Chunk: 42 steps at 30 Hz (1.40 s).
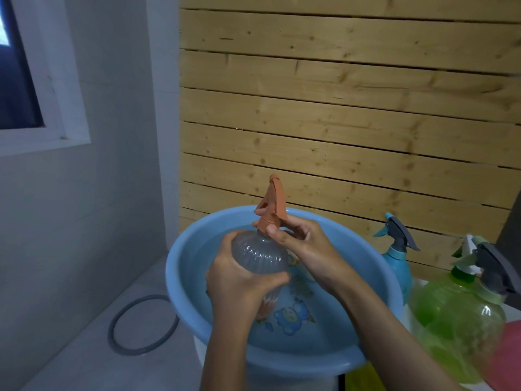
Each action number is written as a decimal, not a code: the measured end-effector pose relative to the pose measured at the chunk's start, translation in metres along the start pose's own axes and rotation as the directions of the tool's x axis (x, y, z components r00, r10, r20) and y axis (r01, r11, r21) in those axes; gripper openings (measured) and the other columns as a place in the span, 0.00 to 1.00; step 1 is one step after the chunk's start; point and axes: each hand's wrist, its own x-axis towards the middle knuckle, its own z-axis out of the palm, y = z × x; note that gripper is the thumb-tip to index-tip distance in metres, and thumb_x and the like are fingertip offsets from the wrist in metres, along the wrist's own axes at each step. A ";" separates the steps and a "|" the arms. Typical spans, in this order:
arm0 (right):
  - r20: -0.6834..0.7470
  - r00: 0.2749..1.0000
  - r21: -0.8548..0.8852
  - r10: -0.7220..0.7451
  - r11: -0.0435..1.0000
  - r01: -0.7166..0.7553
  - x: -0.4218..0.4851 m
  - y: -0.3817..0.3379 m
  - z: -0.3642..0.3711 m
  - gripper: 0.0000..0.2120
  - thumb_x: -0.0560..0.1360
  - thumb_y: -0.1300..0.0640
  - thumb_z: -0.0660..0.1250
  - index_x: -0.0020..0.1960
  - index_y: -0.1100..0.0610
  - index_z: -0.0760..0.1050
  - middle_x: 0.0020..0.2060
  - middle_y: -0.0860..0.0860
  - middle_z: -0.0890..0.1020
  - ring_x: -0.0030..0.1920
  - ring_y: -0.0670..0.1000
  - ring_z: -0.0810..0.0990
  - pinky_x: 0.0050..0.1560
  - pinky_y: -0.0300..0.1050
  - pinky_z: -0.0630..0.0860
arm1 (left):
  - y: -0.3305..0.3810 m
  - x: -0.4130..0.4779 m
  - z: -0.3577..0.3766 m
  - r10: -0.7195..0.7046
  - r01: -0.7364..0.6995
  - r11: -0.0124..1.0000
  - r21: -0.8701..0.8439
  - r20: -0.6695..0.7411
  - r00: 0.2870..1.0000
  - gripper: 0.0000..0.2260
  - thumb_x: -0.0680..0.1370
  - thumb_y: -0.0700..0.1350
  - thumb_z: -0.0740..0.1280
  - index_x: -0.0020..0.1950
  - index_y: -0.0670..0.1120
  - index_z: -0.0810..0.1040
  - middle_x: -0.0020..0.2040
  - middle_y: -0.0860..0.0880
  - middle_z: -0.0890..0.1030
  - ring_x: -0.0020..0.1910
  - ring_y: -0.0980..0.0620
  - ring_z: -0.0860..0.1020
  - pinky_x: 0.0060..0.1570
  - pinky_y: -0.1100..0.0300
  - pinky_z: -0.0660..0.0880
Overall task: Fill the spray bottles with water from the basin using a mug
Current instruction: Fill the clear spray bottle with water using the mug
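I hold a clear ribbed spray bottle upright over the blue basin, which has water in it. My left hand grips the bottle's round body. My right hand pinches the collar under its orange spray head. Something pale with an orange rim, perhaps the mug, shows in the water behind the bottle, mostly hidden. To the right stand a blue spray bottle, a green one and a clear greenish one with a grey trigger.
A wooden slat wall rises behind the basin. A grey ring lies on the floor at the left. A window is in the left wall. Something pink is blurred at the right edge.
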 end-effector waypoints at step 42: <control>-0.070 0.997 0.167 0.011 0.986 0.001 -0.005 -0.003 0.011 0.17 0.75 0.55 0.59 0.60 0.55 0.79 0.59 0.51 0.80 0.60 0.47 0.78 0.59 0.39 0.73 | -0.004 0.002 0.005 0.011 -0.012 0.996 -0.088 -0.019 1.000 0.31 0.51 0.46 0.82 0.50 0.58 0.75 0.40 0.63 0.79 0.42 0.71 0.75 0.36 0.79 0.68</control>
